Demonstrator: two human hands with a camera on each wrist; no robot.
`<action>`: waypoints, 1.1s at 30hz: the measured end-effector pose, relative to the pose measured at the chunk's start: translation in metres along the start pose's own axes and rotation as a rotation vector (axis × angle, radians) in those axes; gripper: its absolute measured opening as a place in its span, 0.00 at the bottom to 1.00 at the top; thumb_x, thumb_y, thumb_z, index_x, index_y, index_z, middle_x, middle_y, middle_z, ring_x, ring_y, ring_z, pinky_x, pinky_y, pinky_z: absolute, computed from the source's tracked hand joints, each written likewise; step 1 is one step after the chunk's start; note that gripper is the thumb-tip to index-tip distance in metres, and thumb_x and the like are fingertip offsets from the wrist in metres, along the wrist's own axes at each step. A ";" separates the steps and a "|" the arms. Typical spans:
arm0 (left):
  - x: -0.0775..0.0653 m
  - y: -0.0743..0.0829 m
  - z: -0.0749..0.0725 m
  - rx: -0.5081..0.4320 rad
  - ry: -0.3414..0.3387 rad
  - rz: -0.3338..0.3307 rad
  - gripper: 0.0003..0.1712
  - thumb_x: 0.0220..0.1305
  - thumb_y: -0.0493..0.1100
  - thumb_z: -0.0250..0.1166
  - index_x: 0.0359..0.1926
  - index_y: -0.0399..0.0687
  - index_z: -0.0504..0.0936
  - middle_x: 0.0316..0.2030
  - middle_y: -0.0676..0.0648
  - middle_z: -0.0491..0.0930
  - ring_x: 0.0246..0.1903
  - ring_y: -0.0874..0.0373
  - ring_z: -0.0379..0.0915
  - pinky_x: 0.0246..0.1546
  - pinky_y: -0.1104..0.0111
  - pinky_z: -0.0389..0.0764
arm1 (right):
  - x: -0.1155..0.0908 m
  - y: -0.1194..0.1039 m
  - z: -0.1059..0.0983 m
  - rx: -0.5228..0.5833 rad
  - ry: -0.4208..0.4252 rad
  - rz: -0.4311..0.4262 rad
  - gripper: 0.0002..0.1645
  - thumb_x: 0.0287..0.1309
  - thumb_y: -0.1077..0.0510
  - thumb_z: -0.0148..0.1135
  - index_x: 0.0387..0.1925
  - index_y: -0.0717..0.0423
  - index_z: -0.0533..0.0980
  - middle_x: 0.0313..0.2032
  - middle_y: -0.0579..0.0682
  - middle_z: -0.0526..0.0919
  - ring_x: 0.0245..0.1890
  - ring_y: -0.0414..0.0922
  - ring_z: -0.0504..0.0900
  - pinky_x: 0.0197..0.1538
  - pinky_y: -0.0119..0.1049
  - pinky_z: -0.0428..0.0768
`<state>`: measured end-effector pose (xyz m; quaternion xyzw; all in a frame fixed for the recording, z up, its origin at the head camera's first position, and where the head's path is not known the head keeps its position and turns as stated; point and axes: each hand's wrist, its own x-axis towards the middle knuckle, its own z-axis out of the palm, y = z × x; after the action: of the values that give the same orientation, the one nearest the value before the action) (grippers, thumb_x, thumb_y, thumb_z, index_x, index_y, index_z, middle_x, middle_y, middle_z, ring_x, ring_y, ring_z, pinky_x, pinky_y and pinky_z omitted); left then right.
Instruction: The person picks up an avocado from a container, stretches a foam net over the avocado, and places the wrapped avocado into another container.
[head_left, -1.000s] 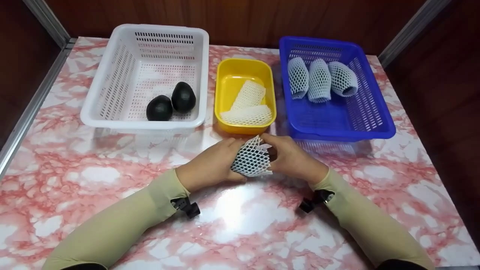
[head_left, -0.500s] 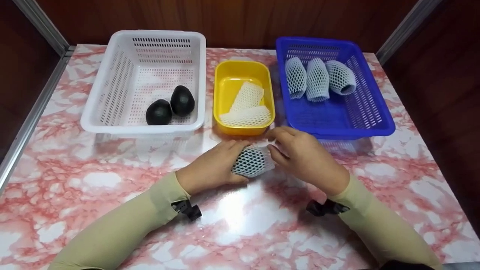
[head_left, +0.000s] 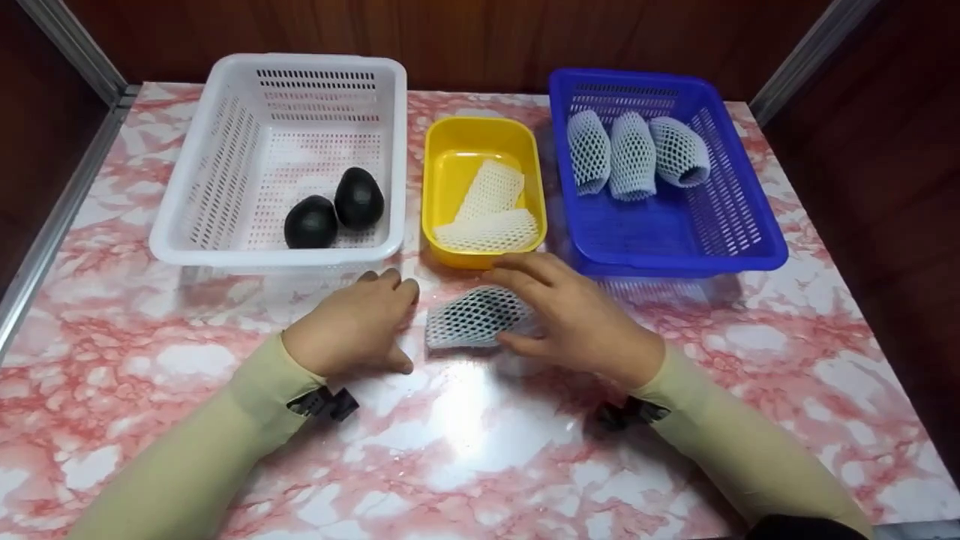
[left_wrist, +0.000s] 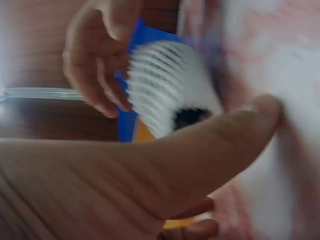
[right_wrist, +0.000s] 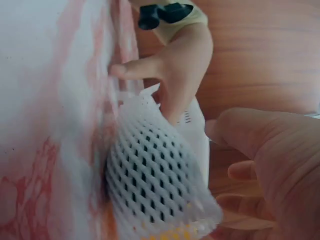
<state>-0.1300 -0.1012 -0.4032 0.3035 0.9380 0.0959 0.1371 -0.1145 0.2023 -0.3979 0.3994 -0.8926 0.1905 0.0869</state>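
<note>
A white foam net sleeve (head_left: 469, 319) lies on the marbled table in front of the yellow bin, with something dark showing through its mesh. In the left wrist view, a dark end shows inside the opening of the sleeve (left_wrist: 170, 85). My left hand (head_left: 356, 326) is to its left, apart from it, fingers spread and loosely bent. My right hand (head_left: 581, 315) hovers at the sleeve's right end, thumb and fingers parted around it. In the right wrist view, the sleeve (right_wrist: 150, 170) stands apart from the right thumb (right_wrist: 235, 127).
Two dark avocados (head_left: 359, 199) lie in the white basket (head_left: 277, 257) at left. The yellow bin (head_left: 430, 180) holds two flat foam nets (head_left: 491, 231). Three netted pieces (head_left: 634, 157) lie in the blue basket (head_left: 675, 264) at right.
My left hand has let go of the netted piece and drawn back left. My right hand pulled at the sleeve's right end, moved off rightward, then came back over that end.
</note>
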 end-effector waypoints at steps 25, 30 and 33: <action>0.010 -0.003 0.005 0.027 0.006 -0.034 0.52 0.39 0.59 0.92 0.58 0.44 0.73 0.49 0.37 0.77 0.48 0.37 0.77 0.47 0.42 0.86 | 0.004 0.010 0.015 0.207 0.007 -0.031 0.48 0.52 0.58 0.87 0.75 0.44 0.77 0.71 0.58 0.79 0.62 0.54 0.87 0.64 0.44 0.88; 0.007 -0.007 0.008 0.004 0.058 -0.005 0.50 0.36 0.58 0.93 0.52 0.44 0.72 0.43 0.40 0.76 0.42 0.40 0.76 0.41 0.44 0.85 | 0.004 0.006 0.002 0.442 0.128 0.082 0.50 0.49 0.60 0.88 0.74 0.52 0.77 0.68 0.55 0.85 0.61 0.52 0.86 0.65 0.45 0.86; 0.005 -0.008 0.010 -0.006 0.073 0.003 0.49 0.35 0.58 0.93 0.50 0.44 0.71 0.42 0.40 0.75 0.40 0.41 0.75 0.39 0.45 0.85 | 0.002 0.003 -0.001 0.721 0.136 0.199 0.50 0.51 0.60 0.86 0.76 0.53 0.75 0.68 0.52 0.84 0.58 0.48 0.85 0.61 0.41 0.86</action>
<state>-0.1355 -0.1036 -0.4157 0.3009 0.9416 0.1100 0.1034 -0.1184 0.2031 -0.3966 0.3022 -0.7948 0.5259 -0.0189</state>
